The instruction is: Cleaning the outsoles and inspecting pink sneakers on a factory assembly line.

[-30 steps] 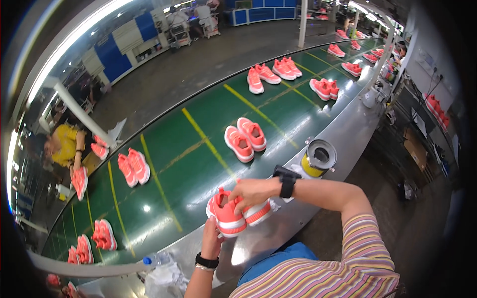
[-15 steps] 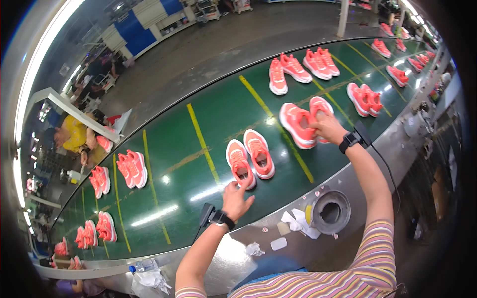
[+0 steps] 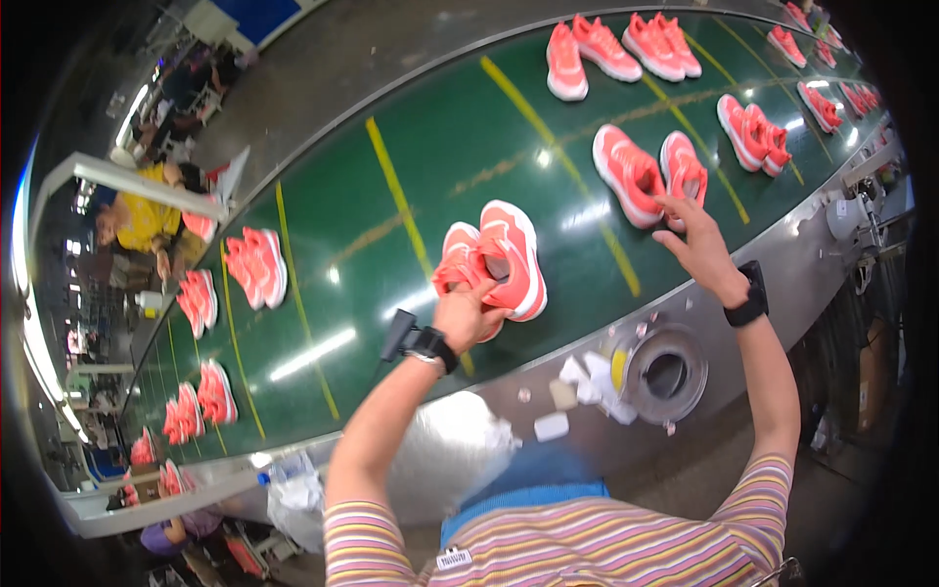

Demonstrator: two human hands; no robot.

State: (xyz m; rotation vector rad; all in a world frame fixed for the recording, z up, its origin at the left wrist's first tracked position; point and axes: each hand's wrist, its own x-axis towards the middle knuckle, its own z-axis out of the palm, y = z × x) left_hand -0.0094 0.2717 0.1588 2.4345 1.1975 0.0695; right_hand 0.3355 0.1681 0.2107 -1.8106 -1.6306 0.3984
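My left hand [image 3: 468, 318] is closed on a pair of coral sneakers [image 3: 514, 264] with white soles, pinching them together at the heel collars. The pair is tilted, one shoe overlapping the other, over the green conveyor belt [image 3: 333, 235]. Farther right, a second coral pair stands on the belt with a gap between the shoes. Of these, the left sneaker [image 3: 626, 171] points up and away, and the right sneaker [image 3: 682, 157] has its heel partly hidden by my right hand [image 3: 699, 245]. That hand's fingertips are at this heel, thumb spread apart from the fingers.
Several more coral pairs [image 3: 256, 266] ride the belt on both sides, between yellow lines [image 3: 396, 186]. Along the near metal ledge lie a round grey metal fixture [image 3: 690, 391], white paper scraps [image 3: 597, 386] and a bottle [image 3: 289, 470]. Someone in yellow [image 3: 147, 220] sits beyond the belt.
My left hand has gone from touching a heel to gripping both shoes, now tilted together. The right-hand pair stands farther apart, and my right hand has loosened and drawn back to the heel.
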